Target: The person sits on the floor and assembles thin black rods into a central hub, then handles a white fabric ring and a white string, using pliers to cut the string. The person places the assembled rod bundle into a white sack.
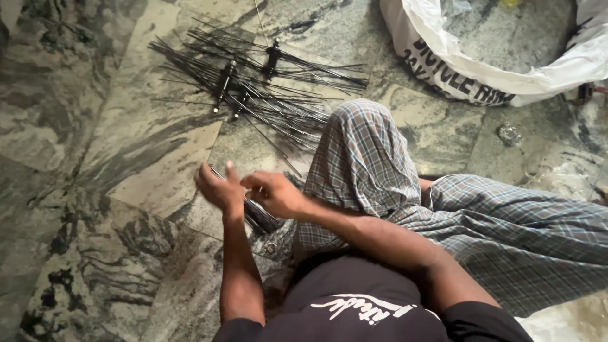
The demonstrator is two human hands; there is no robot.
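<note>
The left hand (218,185) is curled shut around a bundle of spokes (256,212) low over the floor (95,126). The right hand (273,193) pinches the bundle, fingers together. Hubs with spokes (253,79) lie well ahead; open floor lies leftward; a knee (361,145) crowds the right.

A polished grey-green marble tile floor (95,126) with dark veining filled the scene. Far right lay a crumpled white plastic sack (506,82), in soft daylight.
</note>
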